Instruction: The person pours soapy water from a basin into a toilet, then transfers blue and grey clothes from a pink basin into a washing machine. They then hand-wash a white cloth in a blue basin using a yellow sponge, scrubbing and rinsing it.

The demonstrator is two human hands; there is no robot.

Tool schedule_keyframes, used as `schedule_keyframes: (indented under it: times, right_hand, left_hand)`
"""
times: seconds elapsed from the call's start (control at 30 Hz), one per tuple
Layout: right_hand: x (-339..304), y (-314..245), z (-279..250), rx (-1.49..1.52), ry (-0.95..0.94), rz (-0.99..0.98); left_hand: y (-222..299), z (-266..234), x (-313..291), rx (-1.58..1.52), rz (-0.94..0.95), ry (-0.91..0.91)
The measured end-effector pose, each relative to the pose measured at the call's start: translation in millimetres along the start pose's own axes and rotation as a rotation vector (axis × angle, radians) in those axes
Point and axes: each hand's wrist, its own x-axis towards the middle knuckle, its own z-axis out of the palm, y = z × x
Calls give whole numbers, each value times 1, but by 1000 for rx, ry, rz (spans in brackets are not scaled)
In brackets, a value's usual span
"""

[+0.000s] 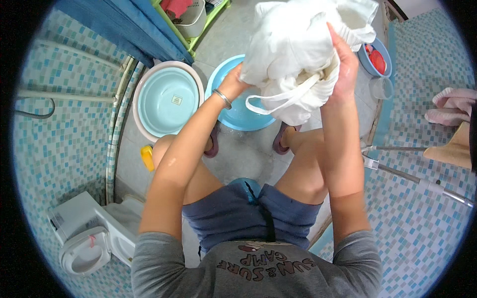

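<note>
A bunched white garment (293,44) with ribbed edges and a long white strap or drawstring hangs between my raised hands; its exact kind is hard to tell. Its left edge is gripped by my left hand (233,85), which has a metal bangle at the wrist. On the other side my right hand (346,72) clasps the ribbed part, some fingers hidden behind the cloth. Beneath the garment, on the floor between my feet, stands a blue basin (233,119), partly covered from view by the cloth.
To the left is a pale blue basin (166,111) set in a pinkish one. A small blue basin (390,54) with red items and a clear cup (381,88) lie at right. A green rack (211,22), a yellow object (147,158) and a toilet (84,238) stand around me.
</note>
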Motion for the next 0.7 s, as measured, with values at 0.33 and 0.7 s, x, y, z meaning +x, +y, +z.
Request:
schedule_keyframes:
  times: [0.33, 0.7]
  right_hand:
    - [2, -43, -16, -113, -53, 46]
    - [38, 135, -213, -1680, 575, 203]
  left_hand:
    - [93, -2, -29, -1004, -12, 343]
    - [-95, 22, 10, 626, -711, 201]
